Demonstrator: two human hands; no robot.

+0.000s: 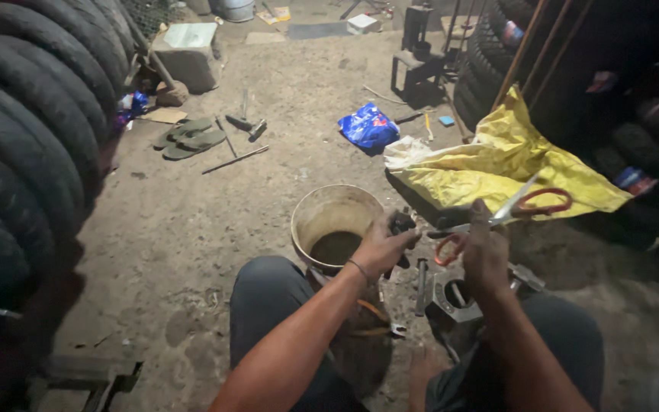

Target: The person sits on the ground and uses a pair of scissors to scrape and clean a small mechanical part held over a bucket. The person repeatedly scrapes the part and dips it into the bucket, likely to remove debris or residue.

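My left hand (381, 246) grips a small dark piece, likely rubber (402, 224), just right of a bucket. My right hand (484, 252) holds a pair of scissors (509, 207) with orange-red handles, blades open and pointing up and to the right, close to the dark piece. Both forearms reach forward over my knees. Below my hands a metal clamp-like tool (451, 297) and a dark bar (421, 284) lie on the dirt floor.
A tan bucket (303, 221) with dark liquid stands ahead of my left knee. A yellow sheet (505, 164) lies to the right, a blue bag (368, 126) beyond. Tyres (24, 130) are stacked at left and at right. Sandals (190, 137) and hand tools (244, 122) lie farther off.
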